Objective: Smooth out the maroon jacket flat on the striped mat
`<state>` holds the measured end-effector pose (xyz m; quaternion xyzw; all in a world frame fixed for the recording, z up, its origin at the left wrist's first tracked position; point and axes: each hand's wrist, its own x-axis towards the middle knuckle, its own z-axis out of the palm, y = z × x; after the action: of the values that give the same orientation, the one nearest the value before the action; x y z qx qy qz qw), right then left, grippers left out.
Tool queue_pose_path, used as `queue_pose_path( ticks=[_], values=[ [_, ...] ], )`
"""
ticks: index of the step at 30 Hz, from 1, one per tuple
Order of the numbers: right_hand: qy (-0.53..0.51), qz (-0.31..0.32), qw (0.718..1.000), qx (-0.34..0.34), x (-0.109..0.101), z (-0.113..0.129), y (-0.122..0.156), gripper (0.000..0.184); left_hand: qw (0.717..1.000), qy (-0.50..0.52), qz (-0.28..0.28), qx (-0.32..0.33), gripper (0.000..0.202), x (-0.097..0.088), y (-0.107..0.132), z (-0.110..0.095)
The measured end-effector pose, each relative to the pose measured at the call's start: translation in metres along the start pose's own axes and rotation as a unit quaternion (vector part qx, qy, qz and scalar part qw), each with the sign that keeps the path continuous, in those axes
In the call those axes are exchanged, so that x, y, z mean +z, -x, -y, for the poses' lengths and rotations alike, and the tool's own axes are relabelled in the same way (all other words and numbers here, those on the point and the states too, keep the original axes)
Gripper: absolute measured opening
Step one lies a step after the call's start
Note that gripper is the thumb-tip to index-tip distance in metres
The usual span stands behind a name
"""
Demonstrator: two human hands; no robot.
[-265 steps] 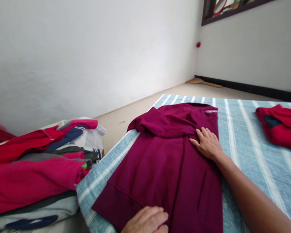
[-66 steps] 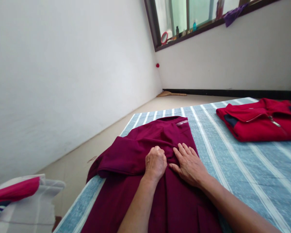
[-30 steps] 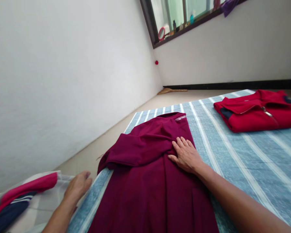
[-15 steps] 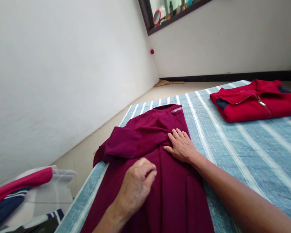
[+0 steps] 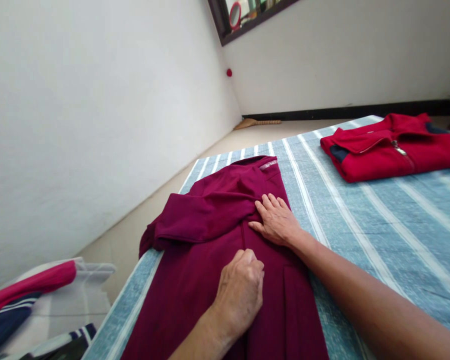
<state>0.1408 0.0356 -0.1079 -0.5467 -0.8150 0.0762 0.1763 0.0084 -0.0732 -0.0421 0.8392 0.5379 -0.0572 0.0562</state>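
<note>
1. Since half a second ago, left hand point(image 5: 240, 295) has shifted toward the right hand point(image 5: 275, 220); now rests curled, knuckles up, on the maroon garment point(image 5: 210, 260), just short of the right hand. Whether it pinches cloth: cannot tell.
2. Right hand unmoved: flat, fingers spread, pressing where the folded sleeve point(image 5: 198, 220) crosses the body; holds nothing.
3. Garment lies on a blue striped bed cover point(image 5: 378, 220); white walls, bare floor beyond the left hand.
4. Folded red jacket point(image 5: 390, 147) well beyond the right hand.
5. Clothes pile point(image 5: 30, 300) outside the left hand, cut off by the frame; window sill mostly cropped.
</note>
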Motion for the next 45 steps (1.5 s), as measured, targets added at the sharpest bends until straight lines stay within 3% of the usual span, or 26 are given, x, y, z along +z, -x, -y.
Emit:
queue_pose_path(
  ticks=[8, 17, 24, 29, 33, 37, 40, 43, 45],
  values=[
    [0.004, -0.001, 1.0, 0.001, 0.002, -0.001, -0.001, 0.071, 0.998, -0.062, 0.023, -0.001, 0.022, 0.002, -0.002, -0.009],
    [0.001, -0.001, 1.0, 0.0, 0.002, -0.001, 0.0, 0.071, 0.99, -0.115, 0.058, 0.055, 0.021, -0.005, -0.007, -0.022],
    [0.007, -0.012, 1.0, -0.006, 0.002, -0.001, 0.0, 0.07, 0.999, 0.001, -0.027, 0.035, 0.015, -0.004, -0.005, 0.014],
    [0.009, -0.016, 1.0, -0.005, 0.001, 0.0, 0.001, 0.07, 0.99, 0.103, -0.1, 0.002, 0.021, -0.013, 0.005, 0.039],
    [0.005, -0.011, 1.0, -0.004, 0.0, 0.0, 0.002, 0.07, 0.981, 0.109, -0.148, -0.061, 0.024, -0.033, 0.022, 0.074],
    [0.001, -0.006, 1.0, -0.005, 0.0, 0.001, 0.003, 0.068, 0.955, 0.04, -0.197, -0.218, 0.02, -0.057, 0.054, 0.142],
    [0.002, -0.008, 1.0, -0.003, 0.0, 0.002, 0.003, 0.067, 0.905, -0.049, -0.156, -0.393, 0.025, -0.066, 0.088, 0.198],
    [0.007, -0.009, 1.0, -0.004, 0.002, 0.002, 0.002, 0.067, 0.891, -0.074, -0.112, -0.433, 0.034, -0.057, 0.121, 0.242],
    [0.006, -0.007, 1.0, -0.004, 0.003, 0.002, 0.002, 0.067, 0.892, -0.057, -0.085, -0.441, 0.033, -0.045, 0.139, 0.259]
  ],
)
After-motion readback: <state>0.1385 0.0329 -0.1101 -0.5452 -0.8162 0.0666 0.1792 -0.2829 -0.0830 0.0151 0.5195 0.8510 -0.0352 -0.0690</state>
